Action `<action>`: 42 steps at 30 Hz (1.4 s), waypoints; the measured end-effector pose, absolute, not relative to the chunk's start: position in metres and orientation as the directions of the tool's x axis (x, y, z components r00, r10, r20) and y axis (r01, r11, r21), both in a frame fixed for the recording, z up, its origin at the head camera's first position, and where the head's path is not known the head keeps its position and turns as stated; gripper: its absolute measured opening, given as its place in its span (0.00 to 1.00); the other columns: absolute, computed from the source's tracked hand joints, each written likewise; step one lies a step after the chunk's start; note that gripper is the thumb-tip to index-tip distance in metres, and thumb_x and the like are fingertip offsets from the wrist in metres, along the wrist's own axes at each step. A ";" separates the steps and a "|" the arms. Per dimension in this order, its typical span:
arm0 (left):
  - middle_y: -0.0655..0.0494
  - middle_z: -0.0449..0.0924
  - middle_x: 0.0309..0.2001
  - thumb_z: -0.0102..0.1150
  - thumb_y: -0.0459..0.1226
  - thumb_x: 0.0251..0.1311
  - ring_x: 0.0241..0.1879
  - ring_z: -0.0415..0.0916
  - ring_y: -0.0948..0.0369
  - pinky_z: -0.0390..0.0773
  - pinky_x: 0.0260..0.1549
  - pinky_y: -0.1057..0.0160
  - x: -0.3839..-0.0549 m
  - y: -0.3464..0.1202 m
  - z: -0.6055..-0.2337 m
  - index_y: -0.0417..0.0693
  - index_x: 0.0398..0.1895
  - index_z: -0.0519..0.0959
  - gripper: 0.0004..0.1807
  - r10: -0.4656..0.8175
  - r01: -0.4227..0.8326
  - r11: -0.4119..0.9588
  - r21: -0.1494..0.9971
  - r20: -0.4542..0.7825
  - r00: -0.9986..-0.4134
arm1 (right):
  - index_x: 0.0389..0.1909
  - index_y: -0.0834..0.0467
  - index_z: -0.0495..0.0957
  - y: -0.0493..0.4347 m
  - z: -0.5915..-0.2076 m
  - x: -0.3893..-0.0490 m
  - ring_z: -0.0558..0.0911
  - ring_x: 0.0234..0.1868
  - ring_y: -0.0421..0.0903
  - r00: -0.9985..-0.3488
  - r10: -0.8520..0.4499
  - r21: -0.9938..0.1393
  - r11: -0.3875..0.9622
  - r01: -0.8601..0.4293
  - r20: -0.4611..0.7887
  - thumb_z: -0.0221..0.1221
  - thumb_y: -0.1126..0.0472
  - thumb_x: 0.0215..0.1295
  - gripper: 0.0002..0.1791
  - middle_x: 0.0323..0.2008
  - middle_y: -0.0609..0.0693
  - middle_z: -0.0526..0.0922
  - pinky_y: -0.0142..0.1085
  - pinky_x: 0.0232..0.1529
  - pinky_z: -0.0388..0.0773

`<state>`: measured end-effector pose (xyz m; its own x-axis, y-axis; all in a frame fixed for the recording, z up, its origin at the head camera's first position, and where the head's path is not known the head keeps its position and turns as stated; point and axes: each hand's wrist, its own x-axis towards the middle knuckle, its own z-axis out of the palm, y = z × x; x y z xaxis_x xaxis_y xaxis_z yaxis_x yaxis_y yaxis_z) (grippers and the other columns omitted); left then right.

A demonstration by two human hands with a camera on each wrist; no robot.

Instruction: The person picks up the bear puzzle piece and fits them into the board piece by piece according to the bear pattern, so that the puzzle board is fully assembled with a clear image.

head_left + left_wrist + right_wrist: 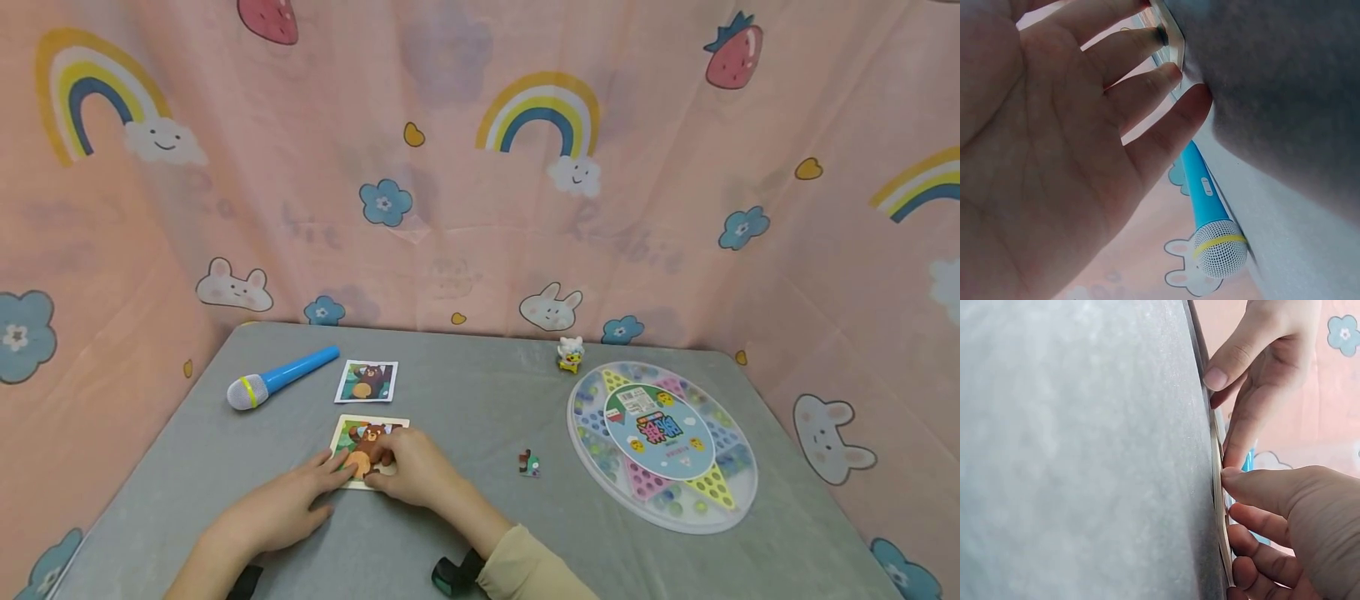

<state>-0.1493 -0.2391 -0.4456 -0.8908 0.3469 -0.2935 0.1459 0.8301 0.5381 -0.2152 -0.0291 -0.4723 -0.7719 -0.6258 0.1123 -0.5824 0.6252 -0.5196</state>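
Note:
A small puzzle board (352, 423) with a picture of a brown bear lies on the grey table, at the left of the head view. My left hand (285, 504) rests its extended fingertips on the board's left part. From the right, my right hand (422, 468) touches the board with bent fingers, its thumb at the near edge and the fingertips on the picture. In the right wrist view the thumb and fingertips are spread apart along the board. Both hands cover parts of the picture. A loose puzzle piece (529, 463) lies right of my right hand.
A picture card (367, 382) with a similar bear lies beyond the board. The blue toy microphone (288, 377) is at the back left. To the right are a round Chinese checkers set (660, 442) and a small white-and-yellow figurine (571, 354). A pink printed curtain (465, 208) hangs behind.

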 end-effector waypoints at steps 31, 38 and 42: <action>0.39 0.64 0.79 0.67 0.33 0.69 0.78 0.57 0.31 0.63 0.69 0.26 -0.150 -0.235 -0.446 0.50 0.72 0.79 0.27 0.320 0.134 0.852 0.507 -0.300 -0.898 | 0.52 0.63 0.85 0.035 -0.451 -0.231 0.84 0.42 0.47 -0.808 -0.577 -0.781 0.449 -0.434 0.118 0.71 0.63 0.68 0.14 0.43 0.55 0.88 0.39 0.45 0.84; 0.39 0.64 0.80 0.67 0.33 0.69 0.79 0.56 0.32 0.63 0.69 0.27 -0.148 -0.236 -0.448 0.49 0.72 0.79 0.27 0.335 0.156 0.843 0.515 -0.277 -0.901 | 0.53 0.64 0.85 0.104 -0.460 -0.237 0.84 0.45 0.51 -0.852 -0.484 -0.769 0.462 -0.441 0.198 0.72 0.62 0.68 0.16 0.45 0.56 0.88 0.41 0.45 0.84; 0.40 0.64 0.80 0.67 0.32 0.69 0.79 0.56 0.32 0.64 0.69 0.28 -0.147 -0.237 -0.449 0.48 0.71 0.79 0.27 0.343 0.175 0.838 0.516 -0.250 -0.906 | 0.53 0.62 0.85 0.139 -0.466 -0.236 0.83 0.45 0.49 -0.884 -0.429 -0.769 0.497 -0.402 0.184 0.72 0.60 0.68 0.16 0.45 0.54 0.88 0.37 0.45 0.84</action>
<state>-0.1468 -0.2366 -0.4494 -0.9056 0.3428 -0.2497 0.1749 0.8383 0.5165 -0.2365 0.1392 -0.4656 -0.8842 -0.4292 0.1842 -0.4016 0.4973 -0.7690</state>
